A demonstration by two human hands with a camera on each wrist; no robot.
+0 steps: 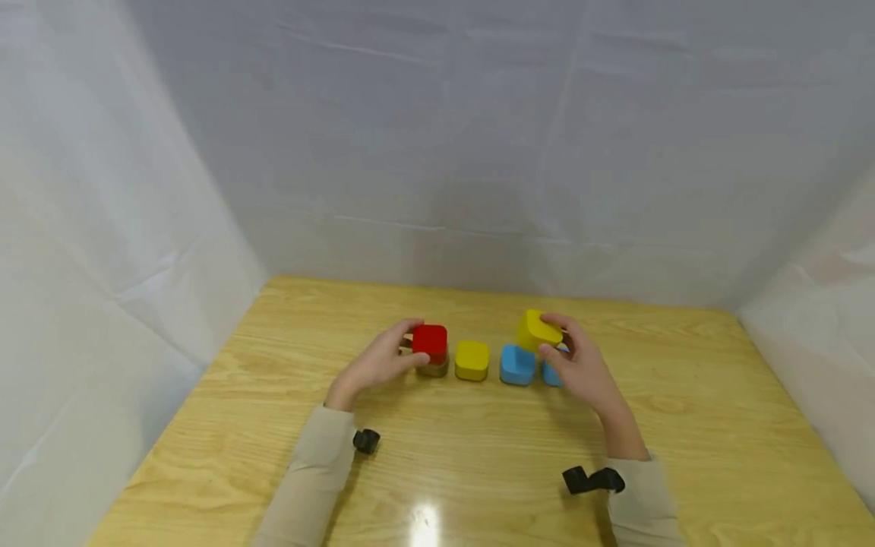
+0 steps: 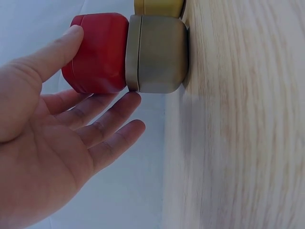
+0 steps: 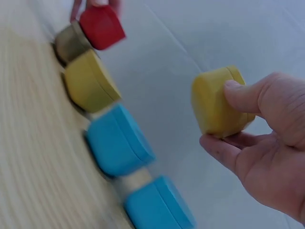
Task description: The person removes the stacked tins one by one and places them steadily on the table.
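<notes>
left hand (image 1: 380,362) lying relaxed, fingers apart, thumb touching red block (image 1: 430,340) sitting on grey block (image 2: 157,53) | right hand (image 1: 579,365) pinching yellow block (image 1: 537,330), holding it tilted above two blue blocks (image 1: 517,365) | second yellow block (image 1: 472,359) sitting between on worktop (image 1: 683,395)

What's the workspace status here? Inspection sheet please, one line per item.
Surface: wooden table, light grain, glare spot at near edge.
Job's things: red block stacked on grey block; yellow block on table; two blue blocks in the same row; lifted yellow block.
Clutter: nothing seen.
Grips: left hand touches the red block with fingers and thumb; right hand pinches the lifted yellow block above the blue ones.
Cables: nothing seen; black wrist mounts only.
Surroundings: white sheeting on three sides.
</notes>
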